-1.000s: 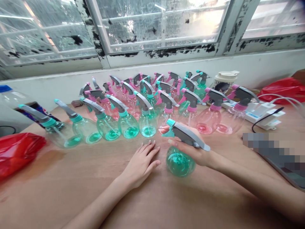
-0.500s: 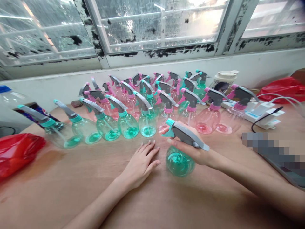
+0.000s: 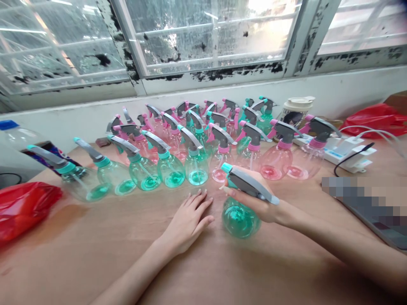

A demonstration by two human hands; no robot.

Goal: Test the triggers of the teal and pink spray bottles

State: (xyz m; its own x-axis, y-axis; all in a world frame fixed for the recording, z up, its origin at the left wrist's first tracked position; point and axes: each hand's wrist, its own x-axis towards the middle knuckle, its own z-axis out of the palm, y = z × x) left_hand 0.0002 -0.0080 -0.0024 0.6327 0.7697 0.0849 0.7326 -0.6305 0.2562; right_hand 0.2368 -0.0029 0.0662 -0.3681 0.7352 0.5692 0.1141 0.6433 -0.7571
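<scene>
My right hand [image 3: 264, 209] is wrapped round the neck of a green spray bottle [image 3: 240, 222], with fingers at its trigger. This bottle has a grey head with a turquoise nozzle that points left and away from me. To its left, my left hand [image 3: 189, 220] lies flat on the wooden table [image 3: 178, 275], fingers stretched out and holding nothing. Beyond both hands runs a front row of green spray bottles [image 3: 171, 171] on the left and pink spray bottles [image 3: 276, 163] on the right. Several more of both colours crowd behind them, partly hidden.
Red plastic bags lie at the left [image 3: 28, 207] and far right. A white power strip [image 3: 346, 154] with cables sits right of the pink bottles, near a paper cup [image 3: 295, 111]. A dark, partly pixelated device [image 3: 375, 216] lies at the right edge. Windows stand behind.
The fingers of my right hand have curled in and the trigger sits closer to the bottle's neck. My left hand stays flat in place. The view has shifted slightly.
</scene>
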